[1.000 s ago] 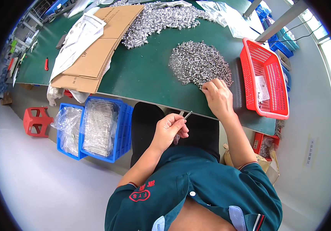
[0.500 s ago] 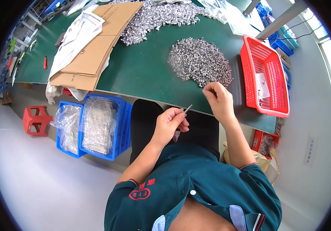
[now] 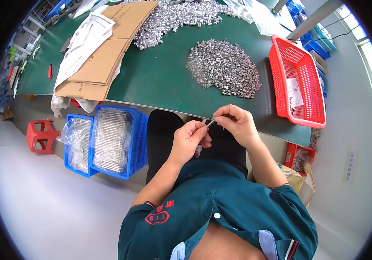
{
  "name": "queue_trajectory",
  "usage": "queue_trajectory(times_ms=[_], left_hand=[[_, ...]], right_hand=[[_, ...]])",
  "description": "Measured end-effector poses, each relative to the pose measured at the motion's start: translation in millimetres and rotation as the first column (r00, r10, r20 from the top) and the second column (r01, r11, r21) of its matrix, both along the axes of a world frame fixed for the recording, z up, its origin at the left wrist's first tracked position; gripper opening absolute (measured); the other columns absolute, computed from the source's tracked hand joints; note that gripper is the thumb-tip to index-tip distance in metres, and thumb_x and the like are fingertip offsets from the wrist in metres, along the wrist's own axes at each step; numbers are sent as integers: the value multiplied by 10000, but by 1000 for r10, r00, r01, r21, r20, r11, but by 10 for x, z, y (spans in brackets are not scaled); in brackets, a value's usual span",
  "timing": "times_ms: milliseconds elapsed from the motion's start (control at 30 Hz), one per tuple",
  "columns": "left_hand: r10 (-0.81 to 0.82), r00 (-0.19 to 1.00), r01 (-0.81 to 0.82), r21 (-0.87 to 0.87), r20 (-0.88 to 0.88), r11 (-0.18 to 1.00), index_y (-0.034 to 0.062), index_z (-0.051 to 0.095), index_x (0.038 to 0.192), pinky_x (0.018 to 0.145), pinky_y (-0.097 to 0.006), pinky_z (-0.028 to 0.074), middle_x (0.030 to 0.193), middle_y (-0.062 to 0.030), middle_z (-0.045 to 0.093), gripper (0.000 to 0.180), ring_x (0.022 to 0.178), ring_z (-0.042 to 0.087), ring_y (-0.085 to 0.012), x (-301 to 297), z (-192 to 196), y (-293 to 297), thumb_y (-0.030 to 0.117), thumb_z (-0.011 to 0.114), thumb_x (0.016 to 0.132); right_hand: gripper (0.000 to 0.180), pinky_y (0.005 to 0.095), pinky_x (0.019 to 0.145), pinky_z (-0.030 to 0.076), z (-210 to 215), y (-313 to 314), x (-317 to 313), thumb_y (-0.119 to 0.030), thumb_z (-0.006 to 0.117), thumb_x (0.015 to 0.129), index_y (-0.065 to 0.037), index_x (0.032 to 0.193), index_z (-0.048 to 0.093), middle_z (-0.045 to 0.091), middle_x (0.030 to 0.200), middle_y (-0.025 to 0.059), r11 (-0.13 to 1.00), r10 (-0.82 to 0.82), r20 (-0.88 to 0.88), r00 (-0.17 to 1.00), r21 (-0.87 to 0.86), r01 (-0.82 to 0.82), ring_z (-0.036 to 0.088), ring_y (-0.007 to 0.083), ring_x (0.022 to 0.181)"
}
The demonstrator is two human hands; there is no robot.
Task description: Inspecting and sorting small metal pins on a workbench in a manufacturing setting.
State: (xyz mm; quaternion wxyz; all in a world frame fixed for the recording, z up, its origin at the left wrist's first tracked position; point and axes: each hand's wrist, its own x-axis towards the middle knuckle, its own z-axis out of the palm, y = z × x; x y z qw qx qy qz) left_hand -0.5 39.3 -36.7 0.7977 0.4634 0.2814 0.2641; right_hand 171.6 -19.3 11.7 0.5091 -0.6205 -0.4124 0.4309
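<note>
Over my lap, just off the table's front edge, my left hand [image 3: 189,141] pinches a thin metal rod [image 3: 211,123] between thumb and forefinger. The rod points up and to the right. At its far end my right hand [image 3: 239,125] is closed, thumb against forefinger; whatever small piece it may hold is hidden by the fingertips. Beyond the hands, a heap of small silvery metal sleeves [image 3: 223,67] lies on the green table [image 3: 164,82]. A larger spread of similar shiny metal pieces [image 3: 181,17] covers the table further back.
A red plastic basket [image 3: 277,82] with a small bag inside stands at the table's right. Flattened cardboard [image 3: 103,60] and papers [image 3: 86,37] lie on the left. Below them are blue crates [image 3: 129,160] of bagged rods and a red stool [image 3: 43,136].
My right hand has come from the near edge of the sleeve heap, down and left, to the rod's tip. My left hand stays nearly in place, still pinching the rod.
</note>
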Motion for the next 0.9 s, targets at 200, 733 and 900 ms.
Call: queue_trajectory(times_ms=[200, 733, 900], left_hand=[[13, 996, -4, 107, -85, 994, -17, 586, 934, 568, -232, 516, 724, -69, 637, 140, 605, 626, -125, -26, 47, -33, 116, 541, 942], [-36, 999, 40, 202, -23, 979, -24, 585, 966, 581, -262, 534, 741, -91, 643, 139, 624, 628, -140, 17, 121, -40, 104, 532, 951], [-36, 999, 42, 210, -35, 977, -26, 589, 958, 597, -257, 536, 738, -85, 647, 141, 627, 630, -139, 16, 132, -51, 103, 534, 950]], right_hand=[[77, 216, 662, 464, 187, -34, 45, 3, 656, 824, -3, 893, 621, 586, 801, -5, 983, 102, 513, 853, 79, -165, 545, 58, 720], [143, 248, 577, 436, 112, -156, 138, -129, 592, 913, 10, 920, 621, 598, 745, 45, 996, 36, -733, 679, -26, -82, 545, 105, 639], [115, 233, 555, 408, 52, -149, 74, -116, 598, 906, -1, 910, 614, 568, 709, 23, 997, 32, -737, 675, -21, -70, 514, 95, 618]])
